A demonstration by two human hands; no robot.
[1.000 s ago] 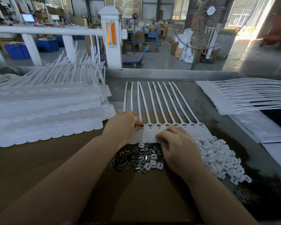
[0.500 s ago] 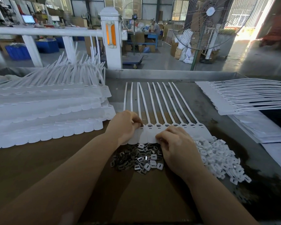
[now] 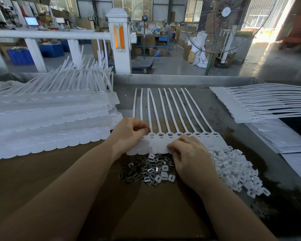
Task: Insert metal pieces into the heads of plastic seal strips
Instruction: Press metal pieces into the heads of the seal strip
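A joined row of white plastic seal strips [image 3: 174, 117] lies flat before me, tails pointing away, heads [image 3: 170, 135] in a line near my hands. My left hand [image 3: 129, 132] pinches a small metal piece [image 3: 149, 130] at the head of a strip near the left end of the row. My right hand [image 3: 188, 153] has curled fingers on the near edge of the row's tags; what it holds is hidden. Just in front lies a heap of dark metal pieces [image 3: 139, 171] mixed with a few white caps.
A tall stack of white seal strip sheets [image 3: 47, 122] fills the left. Another stack [image 3: 261, 105] lies at the right with papers [image 3: 281, 138] beneath. A pile of small white plastic caps [image 3: 236, 169] sits right of my right hand. Brown cardboard [image 3: 146, 214] covers the near table.
The left hand's thumb and finger have shifted slightly on the strip head at the left end. The right hand stays at the tags' near edge.
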